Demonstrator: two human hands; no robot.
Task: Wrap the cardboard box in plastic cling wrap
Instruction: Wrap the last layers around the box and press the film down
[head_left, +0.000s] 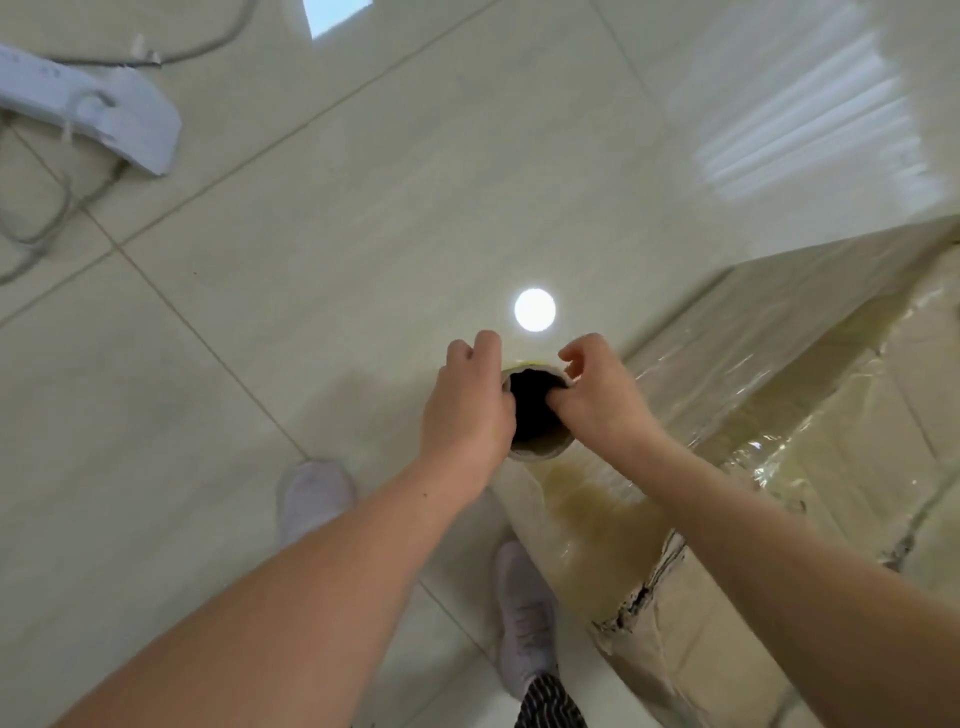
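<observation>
Looking down past my forearms, I am seeing my shoes (524, 597) standing on the tiled floor (363, 234), just beside the torn near corner of the cardboard box (691, 639), which is sitting on the floor to my right. Above that corner I am holding the roll of cling wrap (537, 452) upright by its open tube end. My left hand (465, 410) is curling around the rim, and my right hand (597, 400) is hooking its thumb inside with its fingers bent over the far rim. Film (727, 374) is running from the roll onto the box's side and top. I am judging that it could bunch or tear if the roll tilts or my grip slips. Farther off, a white power strip (88, 109) and its cables are lying near the floor's far left corner, and circling the box could snag them.
</observation>
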